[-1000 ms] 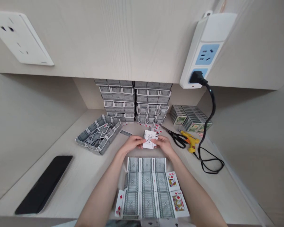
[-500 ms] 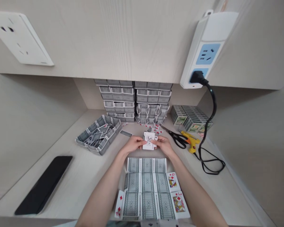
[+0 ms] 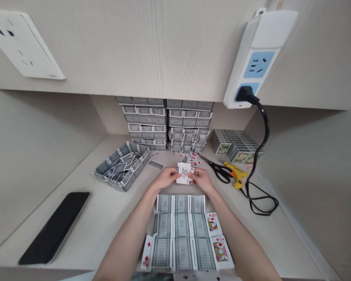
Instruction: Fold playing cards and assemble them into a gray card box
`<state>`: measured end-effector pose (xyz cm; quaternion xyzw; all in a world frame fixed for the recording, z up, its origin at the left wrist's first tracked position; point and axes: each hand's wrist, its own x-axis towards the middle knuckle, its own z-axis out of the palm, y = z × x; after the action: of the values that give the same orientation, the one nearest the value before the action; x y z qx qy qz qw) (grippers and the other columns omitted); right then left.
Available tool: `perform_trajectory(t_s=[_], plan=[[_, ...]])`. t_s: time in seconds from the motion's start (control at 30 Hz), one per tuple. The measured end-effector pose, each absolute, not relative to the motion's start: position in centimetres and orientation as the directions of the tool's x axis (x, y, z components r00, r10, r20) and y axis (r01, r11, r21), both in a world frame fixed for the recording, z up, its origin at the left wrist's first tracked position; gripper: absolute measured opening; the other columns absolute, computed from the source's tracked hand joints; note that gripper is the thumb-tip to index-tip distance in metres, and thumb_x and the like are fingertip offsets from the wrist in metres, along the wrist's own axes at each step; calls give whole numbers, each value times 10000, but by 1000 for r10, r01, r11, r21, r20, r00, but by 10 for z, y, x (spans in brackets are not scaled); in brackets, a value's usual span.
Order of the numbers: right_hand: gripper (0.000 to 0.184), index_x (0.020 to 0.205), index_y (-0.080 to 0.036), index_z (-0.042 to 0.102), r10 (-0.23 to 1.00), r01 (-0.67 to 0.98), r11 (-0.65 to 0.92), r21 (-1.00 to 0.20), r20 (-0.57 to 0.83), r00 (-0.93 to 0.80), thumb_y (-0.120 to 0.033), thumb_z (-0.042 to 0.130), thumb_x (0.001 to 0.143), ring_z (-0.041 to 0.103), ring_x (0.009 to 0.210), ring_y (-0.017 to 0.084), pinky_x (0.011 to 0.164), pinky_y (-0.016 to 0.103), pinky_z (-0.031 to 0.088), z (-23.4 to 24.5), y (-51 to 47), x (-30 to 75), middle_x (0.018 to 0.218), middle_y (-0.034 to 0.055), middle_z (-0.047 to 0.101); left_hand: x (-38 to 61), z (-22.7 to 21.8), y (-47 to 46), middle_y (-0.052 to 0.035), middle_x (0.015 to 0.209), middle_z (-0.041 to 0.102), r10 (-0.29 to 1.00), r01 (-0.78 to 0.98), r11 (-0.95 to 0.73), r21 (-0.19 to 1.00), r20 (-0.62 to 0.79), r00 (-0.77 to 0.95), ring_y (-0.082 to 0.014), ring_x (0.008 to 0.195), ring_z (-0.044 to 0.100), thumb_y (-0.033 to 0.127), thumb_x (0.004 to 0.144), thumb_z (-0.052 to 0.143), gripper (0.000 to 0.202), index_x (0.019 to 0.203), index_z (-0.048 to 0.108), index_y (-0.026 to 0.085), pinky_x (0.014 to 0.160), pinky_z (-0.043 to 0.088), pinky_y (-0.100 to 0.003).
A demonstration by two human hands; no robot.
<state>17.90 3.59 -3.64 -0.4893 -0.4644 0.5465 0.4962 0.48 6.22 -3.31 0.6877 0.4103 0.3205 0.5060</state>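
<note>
1. Left of the left hand (image 3: 167, 177) sat a card-built tray (image 3: 135, 174) of loose cards.
2. Just right of the right hand (image 3: 201, 179) lay black scissors (image 3: 222, 174) and a yellow glue gun (image 3: 238, 175).
3. Beyond both hands stood stacked card structures (image 3: 146, 119).
4. Between the forearms lay rows of face-down cards (image 3: 182, 225).
5. Both hands, fingers closed, pinched a few playing cards (image 3: 182, 171) between them.

Single wide head view, forward and down over the desk (image 3: 105, 218), from above its near side
</note>
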Motion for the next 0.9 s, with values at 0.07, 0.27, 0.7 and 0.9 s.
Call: perform_trajectory(t_s=[0.07, 0.27, 0.7, 0.9], plan=[[333, 662, -142, 644, 997, -62, -74, -995, -72, -36, -401, 747, 479, 540, 473, 138, 405, 241, 421, -37, 36, 178, 590, 38, 656, 6, -34, 63, 31, 524, 503, 891, 211, -146, 967, 36, 453, -85, 502, 433, 413, 653, 591, 302, 594, 519, 126, 487, 307, -193], [332, 698, -163, 664, 997, -51, -51, -997, -48, -54, -440, 711, 521, 549, 505, 143, 394, 231, 421, -35, 36, 176, 635, 40, 667, 6, -32, 65, 4, 604, 568, 885, 73, -46, 996, 6, 465, -89, 502, 470, 429, 608, 640, 386, 816, 568, 111, 494, 344, -201], [335, 696, -151, 641, 994, -180, -103, -978, -98, -39, -419, 732, 517, 569, 549, 140, 462, 238, 453, -32, 35, 184, 665, 39, 660, -1, -23, 60, 61, 404, 401, 892, 191, -54, 980, -39, 451, -54, 403, 314, 542, 659, 550, 425, 562, 529, 129, 423, 206, -196], [326, 670, -146, 642, 996, -143, -87, -986, -83, -35, -413, 735, 507, 508, 467, 109, 382, 207, 375, -31, 34, 185, 606, 27, 637, -1, -22, 60, 65, 415, 380, 903, 222, -51, 974, -50, 428, -53, 422, 299, 529, 625, 589, 411, 603, 585, 118, 426, 191, -199]])
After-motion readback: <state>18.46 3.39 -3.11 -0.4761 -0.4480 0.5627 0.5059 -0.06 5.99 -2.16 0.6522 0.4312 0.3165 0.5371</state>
